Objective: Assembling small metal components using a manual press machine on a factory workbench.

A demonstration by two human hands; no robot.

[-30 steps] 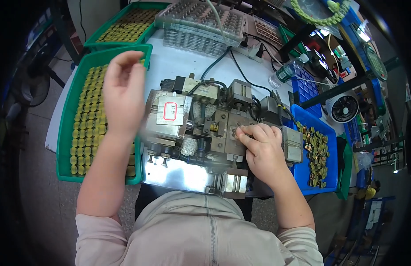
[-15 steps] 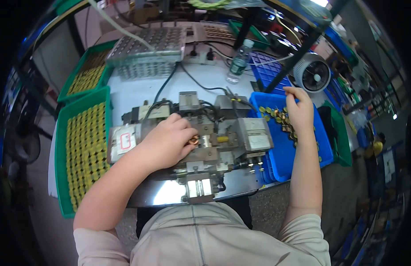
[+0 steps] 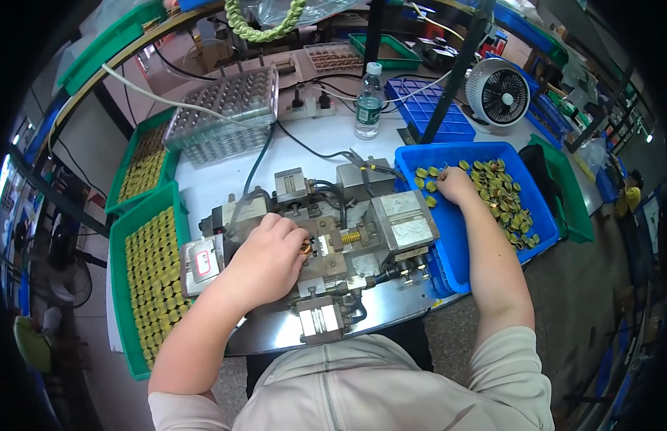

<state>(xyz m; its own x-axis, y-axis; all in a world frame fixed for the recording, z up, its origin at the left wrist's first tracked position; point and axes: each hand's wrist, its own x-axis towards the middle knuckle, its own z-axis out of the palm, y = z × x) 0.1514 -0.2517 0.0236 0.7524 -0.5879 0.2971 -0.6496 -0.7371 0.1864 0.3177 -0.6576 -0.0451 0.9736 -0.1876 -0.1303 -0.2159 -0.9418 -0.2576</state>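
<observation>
My left hand (image 3: 271, 253) is over the middle of a metal clamping fixture (image 3: 326, 269), its fingers closed round a small copper-coloured coil (image 3: 305, 247) at the fixture's centre block. To the right, my right hand (image 3: 457, 186) reaches into a blue bin (image 3: 459, 266), fingertips pinched together among small yellow-green parts (image 3: 502, 208) with coppery insides. What those fingertips hold, if anything, is too small to make out. A yellow spring (image 3: 351, 237) sits in the fixture just right of the coil.
Green trays with rows of yellow parts (image 3: 154, 280) stand at the left. Behind the fixture are a clear plastic box (image 3: 222, 115), a water bottle (image 3: 369, 104), a power strip (image 3: 308, 108) and pliers (image 3: 369, 169). A fan (image 3: 497, 93) and a dark post (image 3: 452, 79) stand at the back right.
My right hand has lowered from above the blue bin to the parts at its far left. My left hand stays at the coil. The whole view has shifted slightly.
</observation>
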